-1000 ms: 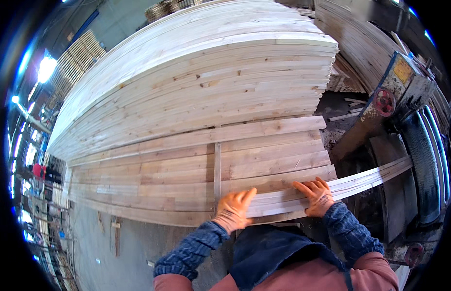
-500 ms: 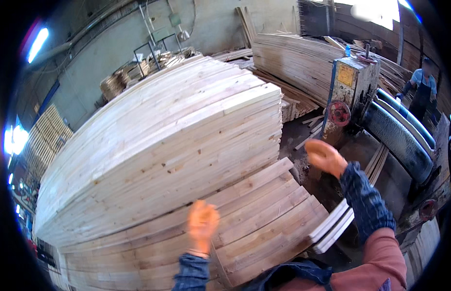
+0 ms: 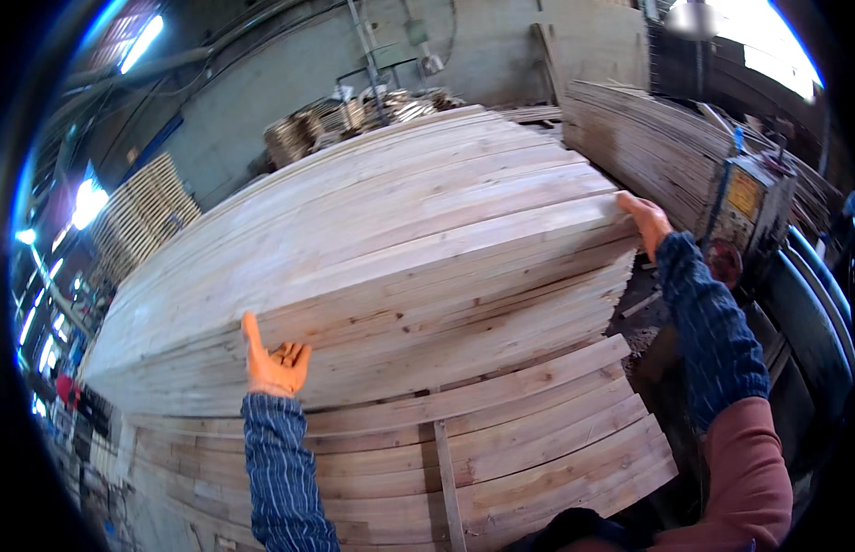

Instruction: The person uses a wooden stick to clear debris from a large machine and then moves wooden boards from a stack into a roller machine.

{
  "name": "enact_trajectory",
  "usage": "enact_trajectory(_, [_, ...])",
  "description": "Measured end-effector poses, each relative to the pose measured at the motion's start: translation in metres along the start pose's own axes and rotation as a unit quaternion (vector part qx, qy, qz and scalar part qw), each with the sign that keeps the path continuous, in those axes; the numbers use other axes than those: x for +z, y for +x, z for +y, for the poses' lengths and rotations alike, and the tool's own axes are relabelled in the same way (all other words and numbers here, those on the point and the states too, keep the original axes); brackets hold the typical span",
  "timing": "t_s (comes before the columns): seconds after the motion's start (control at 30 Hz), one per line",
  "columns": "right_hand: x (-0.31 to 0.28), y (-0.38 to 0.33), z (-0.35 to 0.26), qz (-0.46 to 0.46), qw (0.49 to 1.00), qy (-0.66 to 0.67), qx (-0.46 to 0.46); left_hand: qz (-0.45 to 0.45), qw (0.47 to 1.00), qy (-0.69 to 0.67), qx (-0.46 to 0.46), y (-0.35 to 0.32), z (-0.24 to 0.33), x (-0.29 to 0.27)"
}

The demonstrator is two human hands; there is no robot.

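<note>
My left hand (image 3: 275,362), in an orange glove, is at the near side of a tall stack of pale wooden boards (image 3: 418,322). Its thumb points up to the top edge, apart from the half-curled fingers, which rest against the stack's side. At the stack's right end my right hand (image 3: 642,219), also gloved in orange, closes over the corner of the nearest top board (image 3: 464,247). Part of its fingers is hidden behind that corner. Below, nearest me, lies a lower layer of boards (image 3: 538,442) with a thin wooden strip (image 3: 447,488) across it.
On the right stands a worn machine (image 3: 745,207) with a red handwheel (image 3: 723,262) and large dark rollers (image 3: 809,294). Another board stack (image 3: 639,138) is behind it. Slatted wood piles (image 3: 151,207) rise at the far left, and bundled wood (image 3: 303,129) lies by the wall.
Both hands have moved up and away from me onto the tall stack, the left one also leftward. My right hand has reached the board's corner. The view has turned left.
</note>
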State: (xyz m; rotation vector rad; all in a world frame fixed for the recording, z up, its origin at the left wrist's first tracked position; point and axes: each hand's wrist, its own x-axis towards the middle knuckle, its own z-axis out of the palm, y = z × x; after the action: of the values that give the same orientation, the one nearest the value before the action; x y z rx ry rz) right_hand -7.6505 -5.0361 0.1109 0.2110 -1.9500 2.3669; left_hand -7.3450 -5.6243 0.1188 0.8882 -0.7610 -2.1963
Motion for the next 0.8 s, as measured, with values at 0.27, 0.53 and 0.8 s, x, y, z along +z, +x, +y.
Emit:
enact_trajectory(0.27, [-0.014, -0.081, -0.006, 0.046, 0.994, -0.096, -0.029, -0.202, 0.974, 0.05, 0.087, 0.025, 0.02, -0.054])
enact_trajectory(0.53, [-0.073, -0.161, -0.01, -0.012, 0.994, -0.106, 0.023, -0.083, 0.967, 0.088, 0.224, -0.042, -0.021, -0.09])
enact_trajectory(0.8, [-0.165, -0.194, 0.061, -0.096, 0.993, 0.059, -0.027, -0.11, 0.987, -0.111, 0.047, -0.131, -0.062, -0.125])
